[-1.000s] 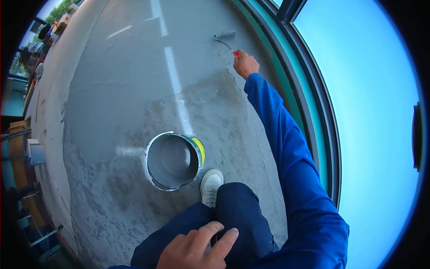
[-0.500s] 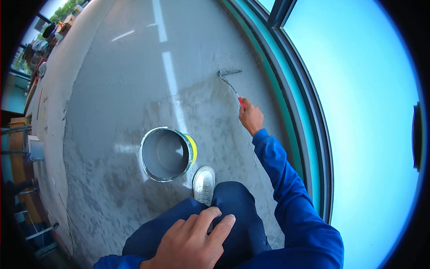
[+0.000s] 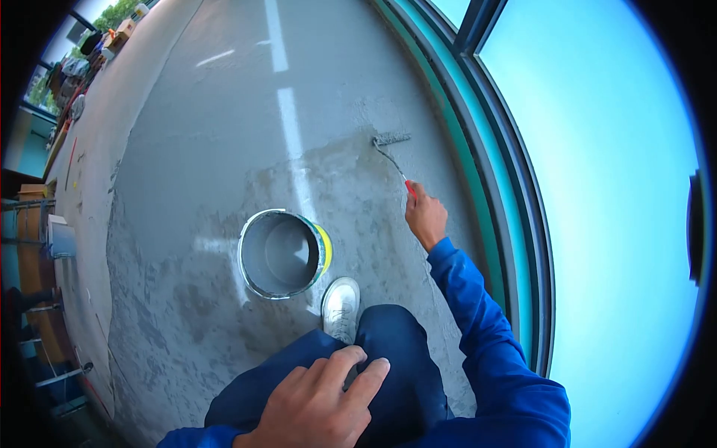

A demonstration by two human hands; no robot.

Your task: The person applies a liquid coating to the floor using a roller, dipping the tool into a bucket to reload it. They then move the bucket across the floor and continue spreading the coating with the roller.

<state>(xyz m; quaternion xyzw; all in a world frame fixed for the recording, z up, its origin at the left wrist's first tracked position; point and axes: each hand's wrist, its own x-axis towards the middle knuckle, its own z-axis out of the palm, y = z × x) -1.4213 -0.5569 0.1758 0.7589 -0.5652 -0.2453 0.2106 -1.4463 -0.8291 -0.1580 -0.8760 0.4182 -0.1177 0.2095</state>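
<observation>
My right hand (image 3: 427,216) is closed round the red handle of a paint roller (image 3: 392,140). The roller's grey-coated sleeve lies on the floor, where smooth wet grey coating meets a darker, patchy area. Resting over my legs, my left hand (image 3: 317,399) has its fingers loosely bent and somewhat apart, with nothing seen in it. Between my left hand and the roller, a bucket (image 3: 279,254) of grey liquid stands on the patchy floor, its yellow outer side (image 3: 324,250) showing on the right.
My shoe (image 3: 341,308) is just below the bucket. A dark window frame (image 3: 515,164) with a teal strip runs along the right side. At the left lie boxes (image 3: 119,37), a white-and-blue container (image 3: 61,237) and other clutter. A coating edge (image 3: 134,123) crosses the left floor.
My right hand has drawn the roller a short way back toward me and slightly right. My left hand stays where it was.
</observation>
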